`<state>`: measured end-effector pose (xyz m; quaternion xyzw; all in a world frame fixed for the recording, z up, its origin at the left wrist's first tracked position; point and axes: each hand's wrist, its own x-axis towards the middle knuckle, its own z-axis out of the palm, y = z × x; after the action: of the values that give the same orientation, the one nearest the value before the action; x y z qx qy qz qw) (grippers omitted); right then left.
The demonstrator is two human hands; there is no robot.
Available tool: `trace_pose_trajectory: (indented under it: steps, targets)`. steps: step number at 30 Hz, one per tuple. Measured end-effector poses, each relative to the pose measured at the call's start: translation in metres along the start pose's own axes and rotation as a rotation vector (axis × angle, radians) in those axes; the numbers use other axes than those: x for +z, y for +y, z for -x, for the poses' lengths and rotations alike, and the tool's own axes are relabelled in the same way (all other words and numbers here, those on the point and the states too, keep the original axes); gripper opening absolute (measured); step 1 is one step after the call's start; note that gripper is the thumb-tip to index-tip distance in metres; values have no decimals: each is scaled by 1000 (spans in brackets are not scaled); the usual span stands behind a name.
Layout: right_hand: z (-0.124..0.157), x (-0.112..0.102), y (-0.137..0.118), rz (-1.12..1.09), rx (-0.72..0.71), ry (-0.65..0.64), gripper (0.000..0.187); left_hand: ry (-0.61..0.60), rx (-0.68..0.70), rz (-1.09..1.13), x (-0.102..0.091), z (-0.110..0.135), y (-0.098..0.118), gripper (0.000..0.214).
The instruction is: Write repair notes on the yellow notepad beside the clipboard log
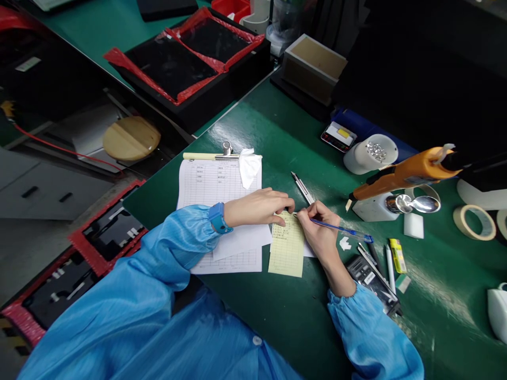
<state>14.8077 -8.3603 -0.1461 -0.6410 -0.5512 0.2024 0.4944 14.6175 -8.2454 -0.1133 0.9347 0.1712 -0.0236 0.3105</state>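
My right hand [320,227] is closed around a blue pen [348,230], its tip end pointing at the top of a yellow sheet of paper [285,258] with handwriting on it. Resting at that sheet's upper left is my left hand [259,207], fingers stretched out and palm down, a blue watch on the wrist. Beneath my left forearm lies a clipboard with printed forms [198,192], and a crumpled white tissue [249,166] sits by its metal clip [227,149]. Just beyond my right hand lies a second, silvery pen [302,187].
To the right stand an orange tool [404,171], a white cup of small metal parts [370,153] and a tape roll [474,221]. A black device [372,282] and several pens lie by my right forearm. Black panels with red wrap [178,58] are stacked at the back left.
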Motion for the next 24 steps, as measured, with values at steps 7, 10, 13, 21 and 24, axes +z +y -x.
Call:
trace_pose_trajectory:
  steps: [7,10,13,21,24]
  targets:
    - [0,0,1,20,-3,-15,33,-18,-9,-4,-3,0,3,19]
    - [0,-1,1,23,1,-14,34,-23,-17,-4,-4,0,4,20]
    - [0,0,1,25,3,-12,34,-10,-11,-9,-2,0,4,19]
    - [0,0,1,17,-10,2,33,-5,-8,-4,-2,0,3,19]
    - [0,0,1,24,-5,0,33,-20,-25,1,-4,0,5,20]
